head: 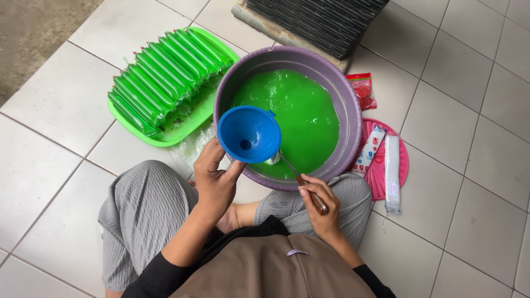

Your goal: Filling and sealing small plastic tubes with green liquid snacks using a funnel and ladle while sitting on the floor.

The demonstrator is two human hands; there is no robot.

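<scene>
Gripping a blue plastic funnel (249, 134) in closed left-hand fingers (214, 160), the right hand (319, 203) clasps a wooden-handled metal spoon (301, 179) over the purple basin (348, 105) of green liquid (298, 116).

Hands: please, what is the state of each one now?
Left hand: closed around the blue funnel.
Right hand: closed on the ladle handle.
</scene>
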